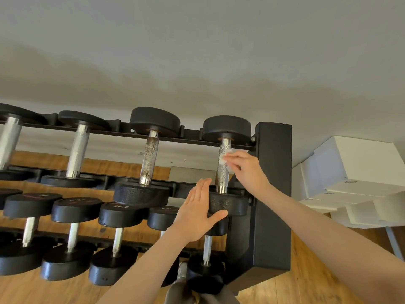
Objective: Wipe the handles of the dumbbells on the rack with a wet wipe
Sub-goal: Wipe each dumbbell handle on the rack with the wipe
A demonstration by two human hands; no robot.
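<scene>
Two bare forearms reach up from the bottom edge toward a black dumbbell rack (272, 194) that stands on a wooden floor (306, 281) against a pale wall. Flat and straight-fingered, the left hand (198, 213) presses against the near black head of the rightmost upper dumbbell (228, 204), thumb spread under the head's edge. Higher up, the right hand (246, 166) pinches a small crumpled white wet wipe (224, 160) against that dumbbell's knurled silver handle (223, 174), roughly at its upper middle; the wipe wraps partly round the bar, and the fingers cover its right side, so its full size cannot be judged. The handle looks bright and clean, while the neighbouring handle (150, 157) to the left is dull and speckled brown. Further handles on the upper row (77, 150) shine silver. A lower row of smaller dumbbells (118, 212) sits below, with pale numbers on their heads too blurred to read surely. The leftmost dumbbells are cut off by the frame edge, and the left arm hides part of the lower row. White boxes (359, 163) are stacked at the right.
</scene>
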